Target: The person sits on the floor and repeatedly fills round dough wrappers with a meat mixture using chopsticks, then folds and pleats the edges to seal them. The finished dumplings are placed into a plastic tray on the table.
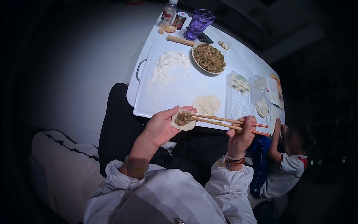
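On the palm of my left hand (pixel 160 127) lies a round dumpling wrapper (pixel 188 126) with a clump of minced filling (pixel 182 119) in its middle. My right hand (pixel 241 134) grips a pair of wooden chopsticks (pixel 218 121), whose tips touch the filling's right side. Beyond the wrapper, several overlapping dough wrappers (pixel 207 104) lie on a white board (pixel 167 98) dusted with flour (pixel 170 65). A bowl of minced filling (pixel 209 58) stands at the board's far right. Right of the board, a clear plastic tray (pixel 238 103) holds several folded dumplings (pixel 239 84) at its far end.
A rolling pin (pixel 180 40), purple vase (pixel 199 23), plastic bottle (pixel 168 14), lidded jar (pixel 179 20) and peeled citrus pieces (pixel 169 29) stand or lie at the far end. A plastic bag (pixel 261 98) lies beside the tray. At right, another person (pixel 288 168) has their hands by an open book (pixel 277 112).
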The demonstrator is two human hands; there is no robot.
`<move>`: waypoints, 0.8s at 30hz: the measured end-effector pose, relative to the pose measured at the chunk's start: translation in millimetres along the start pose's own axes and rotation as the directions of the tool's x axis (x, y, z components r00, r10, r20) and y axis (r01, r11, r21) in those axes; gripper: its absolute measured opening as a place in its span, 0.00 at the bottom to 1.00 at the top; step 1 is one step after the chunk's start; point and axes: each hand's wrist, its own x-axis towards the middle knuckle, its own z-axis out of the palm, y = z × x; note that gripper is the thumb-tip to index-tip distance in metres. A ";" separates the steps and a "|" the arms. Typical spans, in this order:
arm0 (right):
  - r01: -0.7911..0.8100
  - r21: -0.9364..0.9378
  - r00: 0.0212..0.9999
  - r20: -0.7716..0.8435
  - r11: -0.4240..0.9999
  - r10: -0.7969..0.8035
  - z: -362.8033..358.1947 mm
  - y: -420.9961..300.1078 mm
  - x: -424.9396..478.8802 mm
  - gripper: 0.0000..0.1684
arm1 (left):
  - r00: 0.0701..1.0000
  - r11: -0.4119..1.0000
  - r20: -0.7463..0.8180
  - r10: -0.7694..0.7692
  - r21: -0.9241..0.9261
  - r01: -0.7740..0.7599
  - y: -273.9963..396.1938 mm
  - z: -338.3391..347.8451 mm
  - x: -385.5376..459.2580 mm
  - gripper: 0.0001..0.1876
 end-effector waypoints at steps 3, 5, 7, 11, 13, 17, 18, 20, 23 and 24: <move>-0.066 0.097 0.998 0.002 0.993 0.066 9.2 -2.7 4.9 0.14 | 1.000 0.999 0.002 -0.007 -0.031 0.007 -0.6 -7.8 6.9 0.27; -0.097 -0.002 0.994 0.048 0.995 0.097 12.2 10.4 7.0 0.15 | 1.000 0.999 -0.001 -0.010 -0.047 0.010 -1.6 -8.7 7.9 0.27; -0.109 -0.049 0.991 0.078 0.993 0.112 15.9 15.2 12.6 0.15 | 1.000 0.999 -0.011 -0.009 -0.047 0.008 -1.5 -10.5 7.9 0.27; -0.112 0.020 0.993 0.025 0.994 0.111 13.4 9.2 17.1 0.15 | 1.000 1.000 -0.010 -0.020 0.001 0.020 -1.6 -16.1 11.5 0.28; -0.138 -0.025 0.989 0.055 0.990 0.139 20.7 4.5 15.0 0.15 | 0.999 0.999 -0.016 -0.046 0.010 0.046 -3.4 -14.3 12.4 0.28; -0.125 -0.078 0.968 0.211 0.989 0.139 14.6 17.5 22.0 0.15 | 0.994 0.994 0.003 -0.112 0.018 0.112 -4.1 -11.0 11.2 0.29; -0.134 -0.067 0.975 0.172 0.989 0.143 17.4 15.9 21.4 0.14 | 0.992 0.992 0.023 -0.125 0.029 0.124 -3.8 -12.2 10.9 0.29; -0.175 -0.055 0.975 0.130 0.983 0.181 16.4 18.1 22.1 0.15 | 0.990 0.990 0.023 -0.140 0.020 0.140 -4.4 -11.0 11.4 0.28; -0.243 -0.050 0.963 0.112 0.969 0.247 12.2 21.0 24.4 0.15 | 0.991 0.991 0.019 -0.135 0.028 0.134 -4.5 -9.8 11.9 0.28; -0.266 -0.049 0.956 0.112 0.963 0.270 10.8 22.6 25.9 0.16 | 0.992 0.991 0.017 -0.129 0.036 0.128 -3.7 -10.5 12.6 0.28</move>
